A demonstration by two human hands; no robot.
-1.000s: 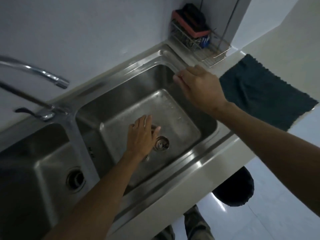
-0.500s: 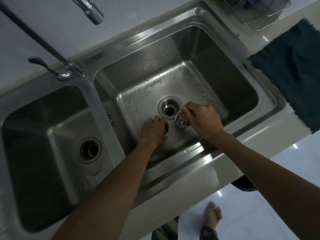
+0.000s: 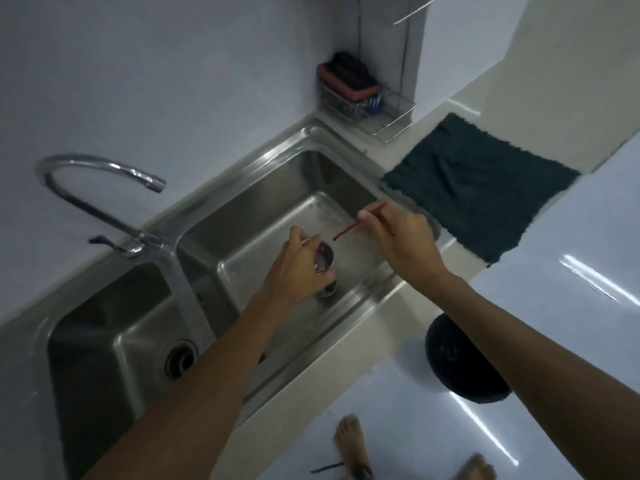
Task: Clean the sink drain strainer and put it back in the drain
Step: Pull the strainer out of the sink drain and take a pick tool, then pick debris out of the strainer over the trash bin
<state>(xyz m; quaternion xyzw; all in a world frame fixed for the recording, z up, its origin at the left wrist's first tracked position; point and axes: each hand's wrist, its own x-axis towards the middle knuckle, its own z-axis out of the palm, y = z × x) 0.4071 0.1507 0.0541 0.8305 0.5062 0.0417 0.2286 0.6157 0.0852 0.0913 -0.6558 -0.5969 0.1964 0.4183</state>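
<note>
Left grip curls round strainer above drain; right grip pinches thin red stick.

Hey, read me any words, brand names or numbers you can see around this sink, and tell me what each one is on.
No text here can be read.
Dark mark on the sink, by the divider: possibly a stamp, too blurred to read.
Blue item in the wire rack: any print is too small to read.
Strainer and red stick: no lettering shows.
</note>
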